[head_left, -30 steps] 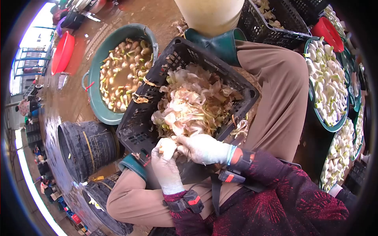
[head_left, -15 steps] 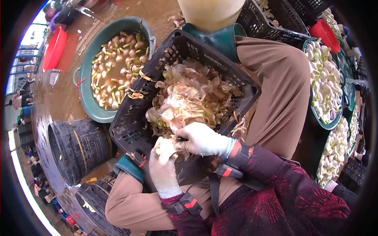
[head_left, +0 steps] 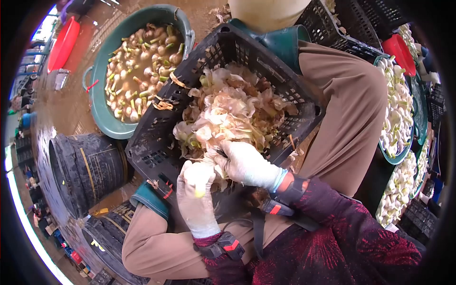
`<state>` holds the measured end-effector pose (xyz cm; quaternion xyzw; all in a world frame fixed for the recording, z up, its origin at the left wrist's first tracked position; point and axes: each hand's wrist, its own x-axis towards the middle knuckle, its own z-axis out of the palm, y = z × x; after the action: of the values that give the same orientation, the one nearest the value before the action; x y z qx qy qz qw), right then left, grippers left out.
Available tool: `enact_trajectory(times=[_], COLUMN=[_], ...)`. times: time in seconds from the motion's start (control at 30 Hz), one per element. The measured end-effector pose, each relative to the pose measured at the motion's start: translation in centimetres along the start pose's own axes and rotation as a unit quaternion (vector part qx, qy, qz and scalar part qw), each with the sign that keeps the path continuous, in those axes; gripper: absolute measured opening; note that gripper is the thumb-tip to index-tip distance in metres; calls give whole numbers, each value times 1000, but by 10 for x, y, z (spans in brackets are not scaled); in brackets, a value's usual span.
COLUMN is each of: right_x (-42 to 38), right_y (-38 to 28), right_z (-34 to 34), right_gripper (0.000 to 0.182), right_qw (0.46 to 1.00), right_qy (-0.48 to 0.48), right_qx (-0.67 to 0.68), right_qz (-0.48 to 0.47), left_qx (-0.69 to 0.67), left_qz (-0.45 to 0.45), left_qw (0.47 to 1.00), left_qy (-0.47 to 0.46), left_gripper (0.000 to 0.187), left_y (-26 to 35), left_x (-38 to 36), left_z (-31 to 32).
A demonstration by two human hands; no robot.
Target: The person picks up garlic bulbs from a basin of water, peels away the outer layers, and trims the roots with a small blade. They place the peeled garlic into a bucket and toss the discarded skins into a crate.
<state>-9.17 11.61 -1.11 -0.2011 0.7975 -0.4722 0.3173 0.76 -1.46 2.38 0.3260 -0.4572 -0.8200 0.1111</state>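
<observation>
Over the near edge of a black plastic crate (head_left: 159,142), both my gloved hands meet at a garlic bulb (head_left: 202,175). My left hand (head_left: 197,202) is closed around the bulb, whose pale yellow-green stem end (head_left: 199,192) pokes toward me. My right hand (head_left: 249,166) pinches loose garlic skin at the bulb's far side. A small dark tool (head_left: 221,153) shows between its thumb and fingers; most of it is hidden. Papery garlic skins (head_left: 232,114) are heaped in the crate just beyond my hands.
Left of the crate, a green tub (head_left: 99,107) holds garlic bulbs in brown water. Black buckets (head_left: 90,166) lie nearer on the left. Tubs of peeled white garlic (head_left: 396,114) stand at right. A pale bucket (head_left: 266,14) and another black crate (head_left: 351,33) are beyond my knee.
My right hand has pulled slightly away from the left, drawing skin off the bulb. My left hand has turned, bringing the yellow-green stem end into view. The whole view has shifted slightly.
</observation>
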Motion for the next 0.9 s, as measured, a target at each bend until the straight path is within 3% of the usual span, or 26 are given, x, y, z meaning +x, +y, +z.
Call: enact_trajectory(times=[0.03, 0.1, 0.17, 0.23, 0.3, 0.37, 0.43, 0.5, 0.53, 0.7, 0.77, 0.9], right_x=[-3, -12, -23, -24, -21, -21, -20, -17, -18, -5, 2, -6], right_y=[0, 6, 11, 2, -10, -28, -33, -30, -29, -19, -12, -17], right_z=[4, 6, -6, -19, -22, -21, -12, -7, -6, -4, -2, -20], right_gripper=[26, 24, 21, 25, 33, 36, 35, 33, 28, 28, 29, 24], right_qw=[997, 988, 970, 964, 988, 989, 993, 995, 993, 982, 935, 937], right_qy=[33, 73, 118, 124, 100, 6, 41, 59, 50, 91, 76, 39], right_qx=[-61, -125, -194, -230, -52, 147, 100, 63, 108, 166, 346, 337], right_qz=[-18, -45, -84, -40, -109, -31, -41, -39, -10, 25, -3, 78], left_qx=[-81, -113, -327, -309, -203, -185, -108, -91, -80, -111, -149, -80], left_qz=[-3, 15, -20, -5, 17, 9, 55, 66, 78, 34, 31, -70], left_qw=[997, 993, 937, 946, 977, 981, 992, 994, 994, 992, 988, 992], left_qy=[-1, -13, -121, -98, -57, -59, -18, -9, 0, -45, -41, -67], left_gripper=[48, 50, 49, 52, 56, 55, 40, 38, 36, 37, 37, 49], left_y=[0, -6, -3, -3, -1, -5, -10, -11, -12, -20, -19, 4], left_x=[0, 1, 2, 1, -3, 1, 0, -3, -3, 5, 7, 2], left_z=[2, -6, -9, -9, 2, 4, 8, 14, 16, 18, 23, 31])
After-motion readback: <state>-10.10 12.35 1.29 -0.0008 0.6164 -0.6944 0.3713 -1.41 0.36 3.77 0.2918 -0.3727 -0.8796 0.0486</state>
